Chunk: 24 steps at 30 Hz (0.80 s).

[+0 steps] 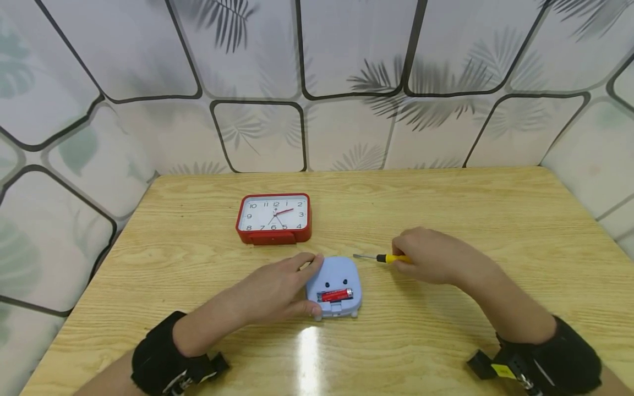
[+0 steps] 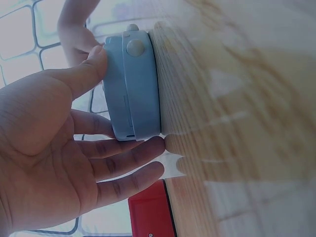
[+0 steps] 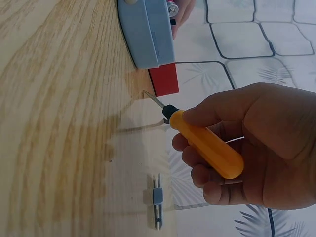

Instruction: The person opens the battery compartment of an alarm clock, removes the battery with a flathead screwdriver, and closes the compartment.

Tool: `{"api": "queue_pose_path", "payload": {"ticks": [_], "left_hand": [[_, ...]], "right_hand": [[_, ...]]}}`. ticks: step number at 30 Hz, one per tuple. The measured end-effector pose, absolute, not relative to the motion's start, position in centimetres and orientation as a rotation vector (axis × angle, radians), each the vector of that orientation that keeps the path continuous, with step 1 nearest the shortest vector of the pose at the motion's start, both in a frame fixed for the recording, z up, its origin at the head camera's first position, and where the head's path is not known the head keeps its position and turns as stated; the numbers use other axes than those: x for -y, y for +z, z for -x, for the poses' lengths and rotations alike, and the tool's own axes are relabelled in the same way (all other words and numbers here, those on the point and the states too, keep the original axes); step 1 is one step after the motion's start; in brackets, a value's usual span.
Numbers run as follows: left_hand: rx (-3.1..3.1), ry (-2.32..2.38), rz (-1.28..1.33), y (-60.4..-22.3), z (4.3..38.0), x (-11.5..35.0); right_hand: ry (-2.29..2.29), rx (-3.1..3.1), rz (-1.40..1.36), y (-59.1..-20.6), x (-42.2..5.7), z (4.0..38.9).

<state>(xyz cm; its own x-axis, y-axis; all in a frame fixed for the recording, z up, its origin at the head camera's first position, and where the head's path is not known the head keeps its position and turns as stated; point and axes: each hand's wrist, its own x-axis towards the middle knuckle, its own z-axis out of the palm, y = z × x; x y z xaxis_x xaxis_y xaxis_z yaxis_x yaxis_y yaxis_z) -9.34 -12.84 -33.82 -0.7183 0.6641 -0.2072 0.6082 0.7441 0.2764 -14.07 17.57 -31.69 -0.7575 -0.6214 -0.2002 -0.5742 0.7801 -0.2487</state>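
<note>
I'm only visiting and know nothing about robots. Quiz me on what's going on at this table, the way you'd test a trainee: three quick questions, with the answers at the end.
1. Which hand holds the yellow screwdriver?

2. True or false: a red battery shows in the front of the blue gadget.

3. In the head view, where is the red clock?
a) To the right of the screwdriver
b) Beyond the blue gadget, to its left
c) Nearer the camera than the blue gadget

Key:
1. The right hand.
2. True.
3. b
</note>
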Motion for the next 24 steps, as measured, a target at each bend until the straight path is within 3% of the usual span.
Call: {"api": "queue_pose_path", "payload": {"ticks": [24], "left_hand": [[-2.655, 0.262, -0.990, -33.7, 9.4, 12.8]], "right_hand": [[-0.229, -2.574, 0.824, -33.4, -17.2, 14.4]]}}
